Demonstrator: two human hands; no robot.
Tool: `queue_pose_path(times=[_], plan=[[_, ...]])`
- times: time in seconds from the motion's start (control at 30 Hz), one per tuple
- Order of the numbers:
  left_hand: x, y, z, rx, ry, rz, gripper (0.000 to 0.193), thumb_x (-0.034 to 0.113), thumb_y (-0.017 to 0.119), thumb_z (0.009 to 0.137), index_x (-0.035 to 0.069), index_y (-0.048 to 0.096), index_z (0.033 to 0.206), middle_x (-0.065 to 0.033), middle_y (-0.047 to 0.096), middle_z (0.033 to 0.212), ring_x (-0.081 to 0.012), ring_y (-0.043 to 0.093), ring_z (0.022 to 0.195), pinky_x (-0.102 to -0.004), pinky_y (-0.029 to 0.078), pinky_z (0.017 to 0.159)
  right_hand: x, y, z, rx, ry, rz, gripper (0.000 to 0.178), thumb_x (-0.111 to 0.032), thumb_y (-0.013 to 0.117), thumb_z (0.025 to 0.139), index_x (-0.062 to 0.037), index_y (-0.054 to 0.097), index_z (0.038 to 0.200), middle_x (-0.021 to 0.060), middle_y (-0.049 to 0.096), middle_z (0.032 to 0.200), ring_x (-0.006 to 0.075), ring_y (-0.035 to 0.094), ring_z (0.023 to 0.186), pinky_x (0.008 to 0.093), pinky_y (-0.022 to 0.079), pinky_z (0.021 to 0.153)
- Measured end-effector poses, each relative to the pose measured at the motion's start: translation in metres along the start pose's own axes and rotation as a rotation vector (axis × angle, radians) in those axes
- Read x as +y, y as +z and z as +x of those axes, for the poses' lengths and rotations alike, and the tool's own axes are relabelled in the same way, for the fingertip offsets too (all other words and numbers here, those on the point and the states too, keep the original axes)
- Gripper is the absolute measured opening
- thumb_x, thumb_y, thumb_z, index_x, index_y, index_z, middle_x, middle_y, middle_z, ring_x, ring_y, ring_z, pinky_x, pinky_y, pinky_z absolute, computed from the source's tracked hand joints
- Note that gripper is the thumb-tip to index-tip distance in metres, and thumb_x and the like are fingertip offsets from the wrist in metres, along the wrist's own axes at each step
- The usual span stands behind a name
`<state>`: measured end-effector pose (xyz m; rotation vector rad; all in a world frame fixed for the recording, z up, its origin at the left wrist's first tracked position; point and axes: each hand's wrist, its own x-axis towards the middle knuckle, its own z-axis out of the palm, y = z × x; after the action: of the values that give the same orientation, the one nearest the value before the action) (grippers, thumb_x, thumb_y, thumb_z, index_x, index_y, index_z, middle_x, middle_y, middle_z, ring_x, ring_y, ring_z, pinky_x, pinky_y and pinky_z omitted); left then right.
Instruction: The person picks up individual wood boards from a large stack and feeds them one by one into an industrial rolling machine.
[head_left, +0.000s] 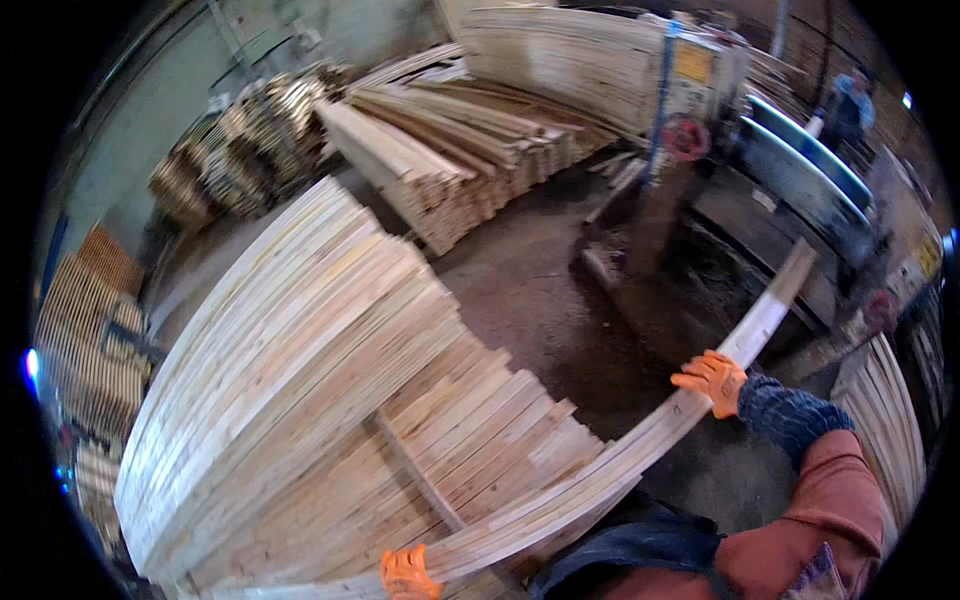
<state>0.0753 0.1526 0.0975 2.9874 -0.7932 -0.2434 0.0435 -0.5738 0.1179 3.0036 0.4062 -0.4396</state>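
Note:
A long pale wooden board (pixel 655 432) runs from the lower left up to the machine (pixel 790 205) at the right, bowed by the lens. My right hand (pixel 712 382), in an orange glove, is closed over it near its far end. Lower down, my left hand (pixel 408 574), gloved in orange too, grips the same board; part of that hand is cut off by the picture's lower edge. Beside the board, on its left, lies a large stack of planks (pixel 290 350), with a narrow wooden strip (pixel 418 470) across its lower layer.
Another pile of lumber (pixel 450 150) stands beyond a dark floor (pixel 520 270). Tall stacked boards (pixel 560 60) are at the back, more planks (pixel 885 430) at the far right. A red handwheel (pixel 685 137) sits on the machine. Someone in blue (pixel 850 105) stands behind it.

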Motion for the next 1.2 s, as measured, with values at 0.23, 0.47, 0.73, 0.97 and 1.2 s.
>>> queue_pose_path(times=[0.23, 0.47, 0.73, 0.97, 1.2], plan=[[0.161, -0.019, 0.08, 0.01, 0.052, -0.057, 0.089, 0.044, 0.081, 0.072, 0.005, 0.052, 0.146, -0.0248, 0.065, 0.124, -0.0411, 0.059, 0.119, -0.052, 0.04, 0.111, 0.021, -0.027, -0.001, 0.136, 0.096, 0.061, 0.118, -0.019, 0.086, 0.062, -0.0279, 0.027, 0.164, 0.0132, 0.039, 0.164, 0.0351, 0.034, 0.153, 0.0512, 0.022, 0.13], [0.306, -0.024, 0.158, 0.004, 0.051, -0.197, 0.087, 0.043, 0.088, 0.057, 0.003, 0.06, 0.128, -0.0229, 0.069, 0.111, -0.0425, 0.06, 0.106, -0.0508, 0.048, 0.098, -0.029, 0.028, 0.017, 0.396, -0.233, 0.148, 0.122, -0.023, 0.079, 0.052, -0.0298, 0.031, 0.164, 0.0106, 0.051, 0.154, 0.0331, 0.044, 0.146, 0.0545, 0.026, 0.128], [0.331, -0.021, 0.138, 0.189, 0.105, -0.382, 0.093, 0.047, 0.088, 0.061, 0.005, 0.057, 0.138, -0.0218, 0.066, 0.123, -0.0397, 0.06, 0.116, -0.0518, 0.042, 0.107, 0.043, 0.018, 0.004, 0.257, -0.277, 0.134, 0.11, -0.022, 0.078, 0.057, -0.0255, 0.04, 0.16, 0.0043, 0.061, 0.138, 0.0236, 0.054, 0.134, 0.0486, 0.027, 0.127], [0.244, -0.048, 0.044, 0.154, -0.094, -0.045, 0.093, 0.041, 0.09, 0.067, 0.004, 0.054, 0.144, -0.0258, 0.062, 0.134, -0.0435, 0.059, 0.122, -0.0535, 0.048, 0.104, 0.084, 0.006, -0.014, 0.261, 0.1, 0.149, 0.103, -0.006, 0.076, 0.061, -0.0229, 0.041, 0.157, 0.0106, 0.046, 0.157, 0.0344, 0.033, 0.153, 0.0501, 0.021, 0.129], [0.279, -0.037, 0.105, 0.001, -0.193, -0.122, 0.086, 0.046, 0.086, 0.065, 0.007, 0.058, 0.136, -0.0173, 0.067, 0.127, -0.0363, 0.06, 0.121, -0.0496, 0.038, 0.113, -0.004, 0.007, 0.014, 0.347, -0.188, 0.294, 0.105, -0.007, 0.076, 0.061, -0.0225, 0.04, 0.159, 0.0128, 0.045, 0.158, 0.0354, 0.036, 0.151, 0.0516, 0.02, 0.129]])
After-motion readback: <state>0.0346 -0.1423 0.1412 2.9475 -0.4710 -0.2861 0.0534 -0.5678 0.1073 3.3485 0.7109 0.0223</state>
